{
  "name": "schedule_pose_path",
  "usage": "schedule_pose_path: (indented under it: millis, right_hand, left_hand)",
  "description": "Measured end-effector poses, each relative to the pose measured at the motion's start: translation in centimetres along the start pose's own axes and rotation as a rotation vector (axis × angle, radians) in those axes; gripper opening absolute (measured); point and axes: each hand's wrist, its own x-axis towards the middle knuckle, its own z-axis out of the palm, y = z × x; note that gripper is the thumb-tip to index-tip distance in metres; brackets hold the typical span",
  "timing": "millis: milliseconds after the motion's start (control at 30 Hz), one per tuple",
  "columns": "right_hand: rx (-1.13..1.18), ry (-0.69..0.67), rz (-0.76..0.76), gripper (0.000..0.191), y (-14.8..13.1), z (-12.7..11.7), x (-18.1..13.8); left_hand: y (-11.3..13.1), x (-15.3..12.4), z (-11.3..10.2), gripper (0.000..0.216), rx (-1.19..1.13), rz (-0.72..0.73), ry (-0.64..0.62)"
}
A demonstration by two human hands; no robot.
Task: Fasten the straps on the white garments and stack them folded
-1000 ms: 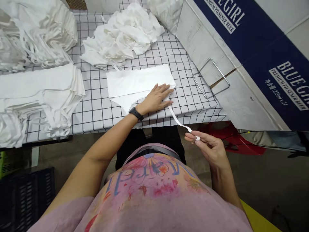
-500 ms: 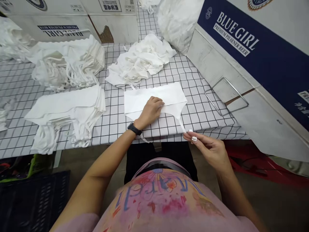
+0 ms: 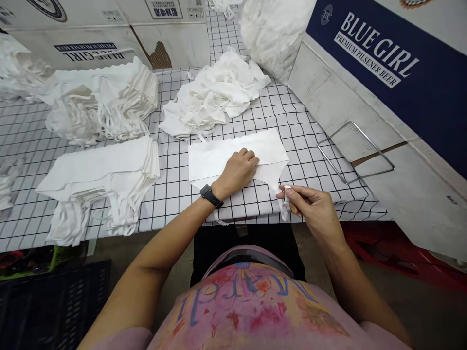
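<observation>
A white strappy crop top [image 3: 237, 148] lies spread on the checked tablecloth in front of me, straps towards the table's near edge. My left hand [image 3: 239, 170], a black watch on its wrist, rests on the middle of the top with fingers curled closed against the fabric. At the lower right corner, my right hand [image 3: 310, 204] pinches the top's shoulder strap [image 3: 282, 206] between thumb and fingers, and a small white piece of the strap pokes out above the fingertips. The other strap hangs by the table edge, partly behind my left forearm.
To the left lie a neat stack of white tops [image 3: 98, 170] and a thicker stack [image 3: 105, 97] behind it. A loose white heap [image 3: 219, 92] is beyond my hands. Beer cartons [image 3: 365, 97] stand right and back, with a bent metal wire frame [image 3: 355, 153] at the right one.
My right hand has shifted slightly up towards the top's corner, and the strap now hangs folded below its fingers. My left hand stays on the fabric, its fingers more curled.
</observation>
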Motion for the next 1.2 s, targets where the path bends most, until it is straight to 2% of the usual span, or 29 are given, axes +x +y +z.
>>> schedule_pose_path:
  millis: [133,333,567,967,1200]
  right_hand:
    - [0.124,0.027,0.06,0.03,0.2,0.4,1.5]
    - [0.174,0.037,0.076,0.031,0.1,1.0,3.2]
    - [0.109,0.018,0.136,0.028,-0.1,1.9,4.5]
    - [0.155,0.063,0.186,0.017,-0.4,4.5,7.6]
    - [0.121,0.088,0.174,0.022,-0.2,5.2,8.1]
  left_hand:
    - [-0.6,0.0,0.5,0.023,-0.047,0.012,0.04]
    - [-1.6,0.3,1.0,0.019,-0.232,-0.062,0.121]
    - [-1.8,0.5,1.3,0.015,-0.339,-0.078,0.17]
    - [-1.6,0.4,1.6,0.022,-0.168,-0.005,0.184]
    - [-1.3,0.4,1.8,0.029,-0.12,0.031,0.224]
